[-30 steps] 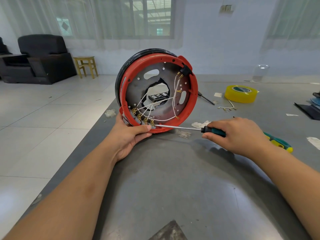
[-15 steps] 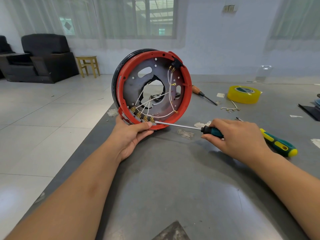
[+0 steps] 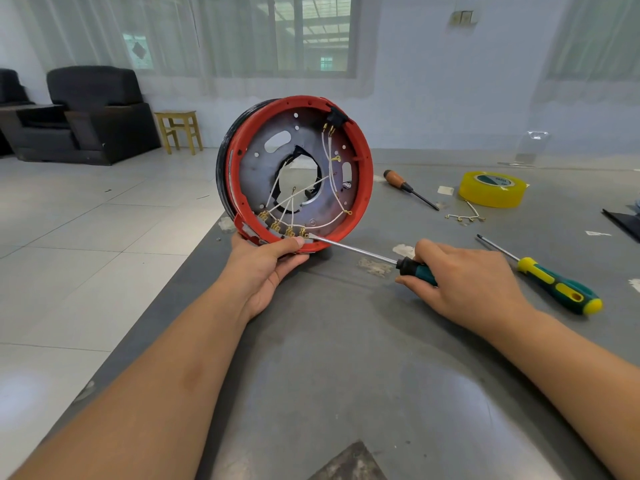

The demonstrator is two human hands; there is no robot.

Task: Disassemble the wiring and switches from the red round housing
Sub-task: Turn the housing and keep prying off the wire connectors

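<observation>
Housing (image 3: 360, 188), red and round, stood on edge near the left edge of the worktop (image 3: 346, 375), its open face turned toward the person. Over the last second it had been swung a little, so that the rim faced more to the right and the central hole showed more of the floor behind. The left hand (image 3: 266, 268) held it at the bottom throughout, fingers curled under the rim and thumb lying across the front lip just beside the brass terminals (image 3: 284, 228). The right hand (image 3: 471, 282) kept its grip closed around the dark handle of the screwdriver (image 3: 353, 249), whose tip stayed at the rightmost terminal of the row. White wires (image 3: 330, 168) still ran from that row up to the black switch (image 3: 337, 116) at the top of the rim, and none looked freed yet.

My reading is that the turn was only a re-aiming to give the blade a straighter line into the terminal, so the job stood early: loosening that first connection was the step in hand. A slip of the blade toward the thumb seemed the main risk.

A second screwdriver (image 3: 554, 284), a wooden-handled one (image 3: 405, 187), a roll of yellow tape (image 3: 491, 188) and a short loose wire piece (image 3: 465, 214) lay toward the right side.
</observation>
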